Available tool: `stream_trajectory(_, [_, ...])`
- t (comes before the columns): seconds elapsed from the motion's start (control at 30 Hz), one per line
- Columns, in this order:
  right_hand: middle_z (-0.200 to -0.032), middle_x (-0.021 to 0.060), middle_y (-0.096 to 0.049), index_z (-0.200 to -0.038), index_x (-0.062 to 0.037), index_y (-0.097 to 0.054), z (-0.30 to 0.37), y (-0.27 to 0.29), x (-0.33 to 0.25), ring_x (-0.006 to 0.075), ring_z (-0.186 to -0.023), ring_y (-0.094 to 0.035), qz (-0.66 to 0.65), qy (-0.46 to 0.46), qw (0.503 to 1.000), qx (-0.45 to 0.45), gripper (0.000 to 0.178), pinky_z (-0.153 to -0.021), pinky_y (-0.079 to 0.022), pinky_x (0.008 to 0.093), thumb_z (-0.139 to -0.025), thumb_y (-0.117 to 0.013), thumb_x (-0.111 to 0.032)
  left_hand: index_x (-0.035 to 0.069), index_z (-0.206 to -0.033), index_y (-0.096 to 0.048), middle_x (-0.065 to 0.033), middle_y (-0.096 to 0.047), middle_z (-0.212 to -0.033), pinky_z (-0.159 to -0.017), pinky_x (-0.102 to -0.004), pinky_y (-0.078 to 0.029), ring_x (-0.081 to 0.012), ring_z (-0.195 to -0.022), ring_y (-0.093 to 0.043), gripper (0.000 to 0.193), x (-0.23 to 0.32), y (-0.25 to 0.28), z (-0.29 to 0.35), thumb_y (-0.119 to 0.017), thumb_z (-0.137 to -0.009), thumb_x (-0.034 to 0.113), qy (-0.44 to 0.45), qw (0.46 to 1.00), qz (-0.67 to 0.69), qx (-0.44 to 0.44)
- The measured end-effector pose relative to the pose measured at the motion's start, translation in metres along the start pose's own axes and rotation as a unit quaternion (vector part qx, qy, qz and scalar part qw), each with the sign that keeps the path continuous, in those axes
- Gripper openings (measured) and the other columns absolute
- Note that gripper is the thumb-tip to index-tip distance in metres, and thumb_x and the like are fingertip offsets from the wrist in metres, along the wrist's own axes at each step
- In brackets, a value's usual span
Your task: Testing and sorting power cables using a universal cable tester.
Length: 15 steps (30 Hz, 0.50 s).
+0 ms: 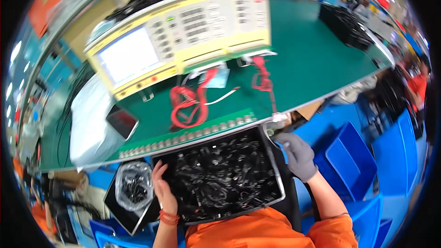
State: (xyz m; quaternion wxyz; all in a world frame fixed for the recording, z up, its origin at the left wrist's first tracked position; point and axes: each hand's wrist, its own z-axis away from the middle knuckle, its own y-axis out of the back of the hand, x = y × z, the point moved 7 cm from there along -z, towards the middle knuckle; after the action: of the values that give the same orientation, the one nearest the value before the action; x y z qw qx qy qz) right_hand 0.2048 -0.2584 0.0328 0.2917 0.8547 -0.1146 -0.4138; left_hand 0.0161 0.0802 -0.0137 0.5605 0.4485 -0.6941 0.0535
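A black tray [279, 179] full of tangled short black cables [220, 170] sits close against my body, below the table edge. My left hand [164, 190], bare with red bands at the wrist, lies along the tray's left side, its fingers stretched out. At the tray's far right corner is my right hand [298, 157] in a grey glove. Its fingers are curled in; whatever they may hold is hidden and blurred. Just beyond the tray, a green strip with a row of round metal connectors [193, 134] runs along the table edge.
A yellow-and-white test instrument [193, 23] with a lit screen stands on the green table [298, 32], red cables [188, 105] in front. A phone [122, 122] lies on white plastic at left. A bag-lined container [134, 186] stands left; blue bins [347, 160] are right.
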Motion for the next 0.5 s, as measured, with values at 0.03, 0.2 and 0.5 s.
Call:
stream_trajectory(0.03, [-0.094, 0.0145, -0.063, -0.112, -0.005, -0.059, -0.003, -0.002, -0.005, 0.0302, -0.08, -0.063, -0.049, -0.04, 0.998, -0.008, 0.029, -0.071, -0.05, 0.0336, -0.085, -0.053, 0.002, -0.001, -0.116, -0.057, -0.0181, -0.047, -0.134, -0.108, -0.0398, -0.025, -0.0311, -0.126, -0.041, 0.054, 0.004, 0.0, -0.001, -0.03, -0.1, 0.043, -0.011, 1.0, 0.001, -0.002])
stream_trajectory(0.2, [-0.075, 0.0056, -0.063, -0.117, -0.0145, -0.062, 0.0, -0.03, -0.069, 0.0231, -0.061, -0.06, -0.004, 0.084, 0.975, -0.205, 0.048, -0.057, -0.048, 0.0323, -0.072, -0.076, -0.023, 0.002, -0.109, -0.064, -0.0168, -0.051, -0.129, -0.107, -0.0408, -0.029, -0.0319, -0.125, -0.043, 0.044, 0.005, -0.001, -0.002, -0.039, -0.099, 0.037, -0.021, 1.0, -0.006, -0.006])
stream_trajectory(0.5, [-0.075, 0.0009, -0.06, -0.091, -0.0149, -0.059, 0.022, -0.062, -0.088, 0.0262, -0.062, -0.061, 0.24, 0.158, 0.939, -0.191, 0.033, -0.051, -0.041, 0.0363, -0.069, -0.076, -0.034, 0.006, -0.11, -0.062, -0.0179, -0.047, -0.132, -0.106, -0.044, -0.033, -0.0384, -0.127, -0.042, 0.027, 0.027, 0.023, 0.003, -0.055, -0.085, 0.015, -0.061, 0.998, 0.008, 0.005])
